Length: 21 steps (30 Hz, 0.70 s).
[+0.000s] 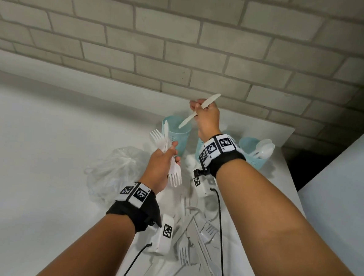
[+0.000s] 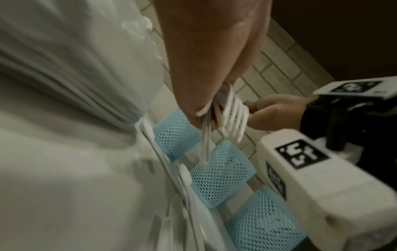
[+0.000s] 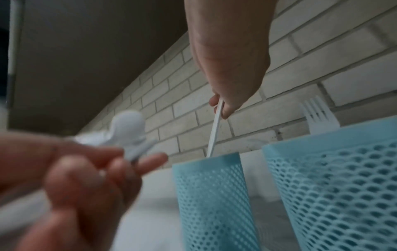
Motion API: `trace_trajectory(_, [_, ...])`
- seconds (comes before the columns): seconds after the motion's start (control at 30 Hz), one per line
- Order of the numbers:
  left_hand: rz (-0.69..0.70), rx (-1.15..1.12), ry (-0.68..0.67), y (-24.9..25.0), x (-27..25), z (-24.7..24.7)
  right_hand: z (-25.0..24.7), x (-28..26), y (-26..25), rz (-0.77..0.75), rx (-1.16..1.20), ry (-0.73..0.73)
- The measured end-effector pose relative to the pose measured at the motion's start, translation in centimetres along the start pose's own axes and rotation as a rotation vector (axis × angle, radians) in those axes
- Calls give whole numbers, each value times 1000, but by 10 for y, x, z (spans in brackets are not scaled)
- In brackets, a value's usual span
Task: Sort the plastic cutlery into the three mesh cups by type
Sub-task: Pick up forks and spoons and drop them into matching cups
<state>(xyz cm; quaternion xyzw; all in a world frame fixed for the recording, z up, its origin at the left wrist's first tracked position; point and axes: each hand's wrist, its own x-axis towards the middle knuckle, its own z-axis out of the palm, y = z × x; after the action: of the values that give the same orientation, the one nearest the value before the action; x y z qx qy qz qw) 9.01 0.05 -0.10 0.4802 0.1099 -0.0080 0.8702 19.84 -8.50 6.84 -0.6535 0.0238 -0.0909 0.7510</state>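
Grey brick wall [image 1: 185,39], white table [image 1: 43,147], three mesh cups [image 1: 175,137], loose cutlery [image 1: 194,233]

Soft, even indoor light washes the white table [image 1: 43,147] pale, with faint shadows only. Wide-angle distortion bends the brick wall [image 1: 185,39] at the edges. Both wrist views are dim; motion blur smears the plastic bag [image 2: 64,68] and left hand [image 3: 75,178].

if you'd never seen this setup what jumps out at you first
The right hand raised near the brick wall, pinching a white plastic knife whose end dips toward the leftmost blue mesh cup. Below it, the left hand grips a bundle of forks. More white cutlery lies scattered on the table between the forearms.
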Motion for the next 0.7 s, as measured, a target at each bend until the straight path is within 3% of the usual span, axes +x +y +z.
trace_trajectory(0.23, [57,-25,-78,1,0,-8,-3,11,27,-14,-273,-72])
trace_trajectory(0.5, [-5,-65,-163,0,-8,-2,-24,-31,-8,-409,-359,-5])
trace_trajectory(0.6, [-9,-94,-165,-1,-10,0,-40,-46,-19,-263,-577,-126])
trace_trajectory(0.7, [-17,-109,-177,-2,-14,3,-60,-63,-31,87,-956,-478])
